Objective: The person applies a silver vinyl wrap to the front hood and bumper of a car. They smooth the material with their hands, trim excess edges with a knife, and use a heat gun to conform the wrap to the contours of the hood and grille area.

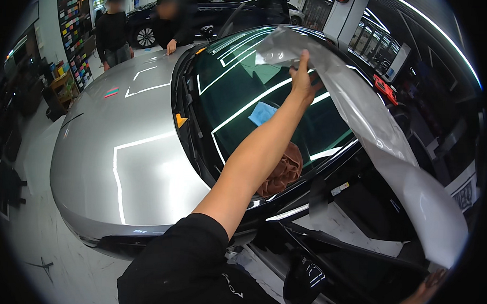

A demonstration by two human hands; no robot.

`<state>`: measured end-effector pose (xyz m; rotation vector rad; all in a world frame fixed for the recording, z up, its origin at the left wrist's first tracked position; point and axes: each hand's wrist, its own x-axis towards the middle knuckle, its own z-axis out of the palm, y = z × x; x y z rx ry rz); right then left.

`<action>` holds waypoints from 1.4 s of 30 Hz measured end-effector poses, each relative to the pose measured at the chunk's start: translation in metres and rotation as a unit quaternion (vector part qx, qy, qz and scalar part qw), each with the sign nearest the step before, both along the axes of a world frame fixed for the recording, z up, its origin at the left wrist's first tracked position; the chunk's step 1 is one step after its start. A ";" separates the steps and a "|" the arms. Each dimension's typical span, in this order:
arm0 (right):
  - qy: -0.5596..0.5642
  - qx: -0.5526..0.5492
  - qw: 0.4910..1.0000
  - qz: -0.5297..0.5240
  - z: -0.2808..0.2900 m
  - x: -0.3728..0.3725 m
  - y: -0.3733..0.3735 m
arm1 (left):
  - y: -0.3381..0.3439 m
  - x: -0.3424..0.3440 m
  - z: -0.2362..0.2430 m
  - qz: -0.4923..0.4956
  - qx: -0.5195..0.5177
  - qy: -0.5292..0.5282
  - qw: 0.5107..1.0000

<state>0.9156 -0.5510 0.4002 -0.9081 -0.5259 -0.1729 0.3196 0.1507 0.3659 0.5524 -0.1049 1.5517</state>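
Note:
A long strip of glossy silver-grey film [368, 113] runs from above the windshield [230, 82], along the car's side, down to the lower right. At its far end my left hand [304, 82], arm stretched over the glass, has its fingers closed on the film's edge. Low at the right, my right hand [431, 284] grips the near end, partly hidden at the picture's rim. Beneath my left forearm, a brown cloth [285, 172] lies bunched at the windshield's lower corner. A light blue cloth [262, 114] shows beside that forearm, against the glass.
The silver hood [120, 158] carries a small red and green flat piece [111, 92]. An orange wedge [181, 120] sits at the windshield's base. A red tool [384, 90] lies beyond the film. The side mirror [303, 283] juts out near me. Two people [170, 23] stand across the hood.

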 end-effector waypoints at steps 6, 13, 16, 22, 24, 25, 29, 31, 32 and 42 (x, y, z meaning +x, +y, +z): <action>0.050 -0.071 0.995 0.048 -0.074 -0.025 0.030 | -0.158 -0.005 0.083 0.142 0.152 0.198 0.958; 0.059 -0.096 0.951 0.288 -0.124 -0.109 0.106 | -0.363 -0.070 -0.006 0.109 0.298 0.453 0.833; 0.029 -0.087 0.916 0.391 -0.152 -0.164 0.114 | -0.448 -0.094 -0.054 0.098 0.355 0.472 0.801; -0.004 -0.215 0.825 0.523 -0.174 -0.439 0.075 | -0.632 -0.160 -0.160 0.162 0.287 0.555 0.764; 0.007 -0.309 0.759 0.572 -0.196 -0.517 0.070 | -0.680 -0.191 -0.173 0.137 0.162 0.623 0.753; 0.018 -0.347 0.688 0.637 -0.206 -0.549 0.055 | -0.717 -0.203 -0.180 0.127 0.090 0.649 0.745; 0.132 -0.361 0.500 0.776 -0.232 -0.691 -0.013 | -0.816 -0.251 -0.228 0.189 -0.225 0.636 0.714; 0.120 -0.336 0.355 0.864 -0.257 -0.717 -0.022 | -0.856 -0.279 -0.257 0.276 -0.229 0.551 0.753; 0.123 -0.357 0.314 0.871 -0.256 -0.736 -0.033 | -0.872 -0.291 -0.255 0.335 -0.224 0.548 0.733; -0.013 -0.458 0.172 0.872 -0.276 -0.830 -0.064 | -1.035 -0.399 -0.380 0.567 -0.510 0.296 0.576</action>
